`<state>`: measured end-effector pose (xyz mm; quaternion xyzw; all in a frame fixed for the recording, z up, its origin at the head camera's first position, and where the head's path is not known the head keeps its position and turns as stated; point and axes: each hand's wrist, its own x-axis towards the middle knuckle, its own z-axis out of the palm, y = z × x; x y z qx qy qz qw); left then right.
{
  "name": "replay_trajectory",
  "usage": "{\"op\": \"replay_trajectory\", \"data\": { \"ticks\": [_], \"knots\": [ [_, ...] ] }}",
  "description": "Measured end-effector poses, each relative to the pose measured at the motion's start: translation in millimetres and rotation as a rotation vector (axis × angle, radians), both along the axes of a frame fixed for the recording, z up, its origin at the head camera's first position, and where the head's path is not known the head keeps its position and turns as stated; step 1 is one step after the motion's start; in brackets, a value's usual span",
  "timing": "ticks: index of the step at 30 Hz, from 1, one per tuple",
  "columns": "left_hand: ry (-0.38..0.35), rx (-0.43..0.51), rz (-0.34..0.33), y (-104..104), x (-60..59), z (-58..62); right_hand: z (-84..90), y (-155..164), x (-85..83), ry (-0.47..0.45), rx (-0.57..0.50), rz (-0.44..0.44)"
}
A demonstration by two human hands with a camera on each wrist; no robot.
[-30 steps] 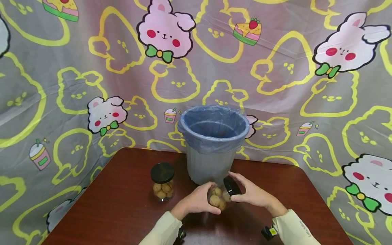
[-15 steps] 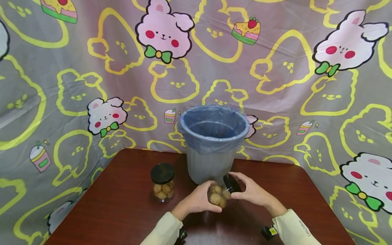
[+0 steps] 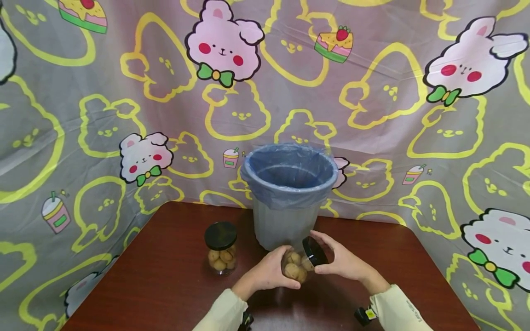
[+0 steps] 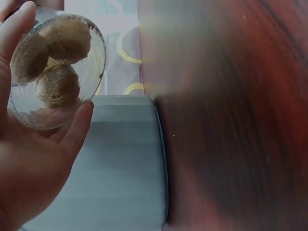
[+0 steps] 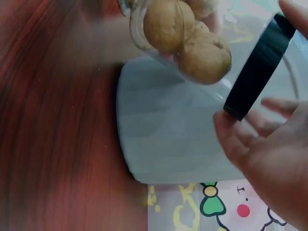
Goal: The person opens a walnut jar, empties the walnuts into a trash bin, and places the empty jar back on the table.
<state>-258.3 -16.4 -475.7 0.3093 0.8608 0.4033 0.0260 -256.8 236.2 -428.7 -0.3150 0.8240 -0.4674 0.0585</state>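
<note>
A clear jar (image 3: pixel 295 267) of walnuts leans on its side above the table, its black lid (image 3: pixel 314 251) facing right. My left hand (image 3: pixel 270 270) grips the jar's body near the bottom, thumb on the near side. The right hand (image 3: pixel 344 260) holds the lid by its edge between thumb and fingers. Walnuts (image 4: pixel 57 85) show through the jar's base in the left wrist view. In the right wrist view, fingertips sit at the rim of the lid (image 5: pixel 260 70), its top facing the palm. To the left, a second walnut jar (image 3: pixel 222 258) stands upright under a black lid.
Behind the hands stands a grey bin (image 3: pixel 285 223) lined with a blue plastic bag (image 3: pixel 290 195). It rises close behind the held jar. The brown wooden table (image 3: pixel 165 276) meets a patterned cloth backdrop (image 3: pixel 298 96) at its back edge.
Both hands keep their hold on the jar and lid in nearly the same place. The lid's tilt differs slightly, and the head view has shifted a little.
</note>
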Motion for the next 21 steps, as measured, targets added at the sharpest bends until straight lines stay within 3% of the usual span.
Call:
{"op": "replay_trajectory", "data": {
  "ticks": [4,11,21],
  "knots": [
    [-0.001,0.011,0.023,0.8,1.3,-2.0,0.5,-2.6,5.1,-0.024,0.006,-0.049],
    [0.004,0.017,0.036,4.4,2.8,-3.3,1.0,-7.0,10.8,0.027,0.083,-0.155],
    [-0.006,0.021,0.035,6.2,4.5,0.3,4.7,-2.9,7.7,0.056,0.110,-0.137]
  ]
}}
